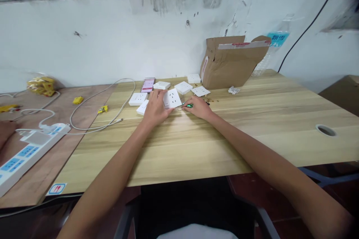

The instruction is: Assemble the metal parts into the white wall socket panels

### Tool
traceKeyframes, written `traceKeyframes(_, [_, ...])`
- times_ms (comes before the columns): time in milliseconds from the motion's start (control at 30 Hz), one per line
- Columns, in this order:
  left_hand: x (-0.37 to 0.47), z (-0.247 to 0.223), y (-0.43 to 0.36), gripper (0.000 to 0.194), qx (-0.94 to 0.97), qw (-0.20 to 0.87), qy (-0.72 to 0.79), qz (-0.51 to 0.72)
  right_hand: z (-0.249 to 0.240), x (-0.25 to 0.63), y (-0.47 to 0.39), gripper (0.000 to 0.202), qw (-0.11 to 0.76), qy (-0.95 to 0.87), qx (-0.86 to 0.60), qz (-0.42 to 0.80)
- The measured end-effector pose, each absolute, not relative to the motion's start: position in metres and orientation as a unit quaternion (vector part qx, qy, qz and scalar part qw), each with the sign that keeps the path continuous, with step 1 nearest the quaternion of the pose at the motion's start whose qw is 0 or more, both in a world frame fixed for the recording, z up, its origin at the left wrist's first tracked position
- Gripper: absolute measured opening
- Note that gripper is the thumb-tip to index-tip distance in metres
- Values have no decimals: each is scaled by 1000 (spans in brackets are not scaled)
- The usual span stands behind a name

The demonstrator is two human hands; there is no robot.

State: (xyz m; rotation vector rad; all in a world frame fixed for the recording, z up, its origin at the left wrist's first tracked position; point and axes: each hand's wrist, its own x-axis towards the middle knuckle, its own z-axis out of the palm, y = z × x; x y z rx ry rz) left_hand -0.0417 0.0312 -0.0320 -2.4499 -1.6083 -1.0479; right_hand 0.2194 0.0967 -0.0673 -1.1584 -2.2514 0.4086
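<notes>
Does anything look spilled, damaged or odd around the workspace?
Yes. Small dark and tan bits lie loose on the table beside the right hand, scattered rather than gathered. Behind, the wall has stains and dark marks, so it looks worn.

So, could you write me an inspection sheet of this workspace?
Surface: wood-grain tabletop, round hole at right.
Things being handled: left hand holds a white socket plate; right hand pinches a green tool near its corner; other white socket pieces nearby.
Clutter: open cardboard box, scattered small bits, yellow pieces.
Hands: both bare, gripping.
Cables: white cable looped near the power strip; black cable at right.
Surroundings: stained wall; another person's hand, far left.
</notes>
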Motion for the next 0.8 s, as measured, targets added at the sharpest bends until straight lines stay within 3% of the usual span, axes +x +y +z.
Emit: traceKeyframes(800, [-47, -38, 37, 80, -790, 39, -506, -343, -71, 221, 100, 11, 292, -838, -431, 164])
